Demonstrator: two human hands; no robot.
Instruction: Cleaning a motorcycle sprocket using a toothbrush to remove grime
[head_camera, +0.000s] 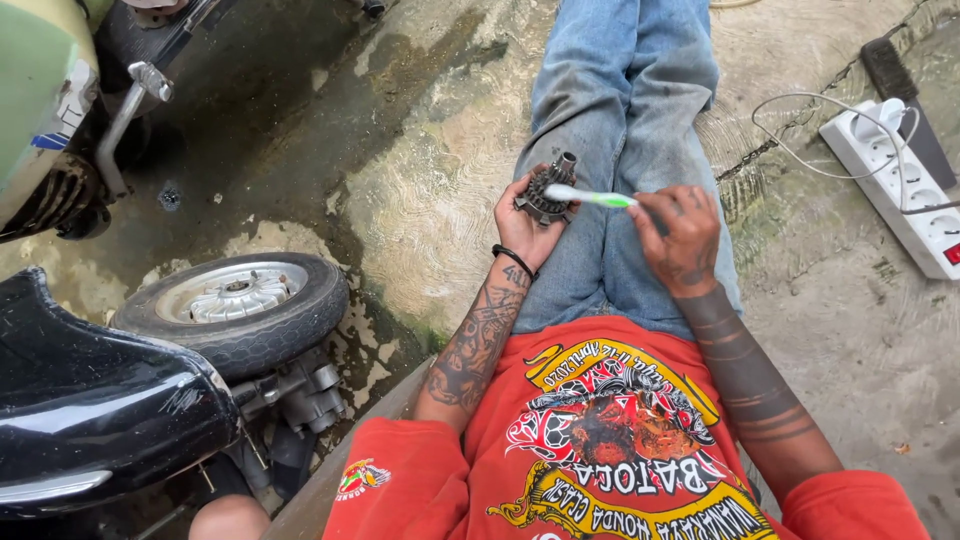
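The left hand (527, 222) is curling its fingers around a dark, greasy metal gear with a short shaft (547, 193), gripping it from below so the toothed disc is facing up over the person's blue denim jeans (620, 110). The right hand (682, 238) is closing firmly around the handle of a green and white plastic toothbrush (590, 196), whose bristled head is lying against the top of the gear, just beside the shaft. Both hands are working near the middle of the scene, above the lap. To the left, a small black rubber tyre on a silver metal rim (237, 298) is resting on the wet concrete floor (420, 190), attached to a glossy black scooter body (90, 400) in the near left corner. Far right, a white plastic power strip (900, 185) is lying on the ground with a white plug (892, 110) sitting in one of its sockets and a thin white cable (800, 120) looping away from it.
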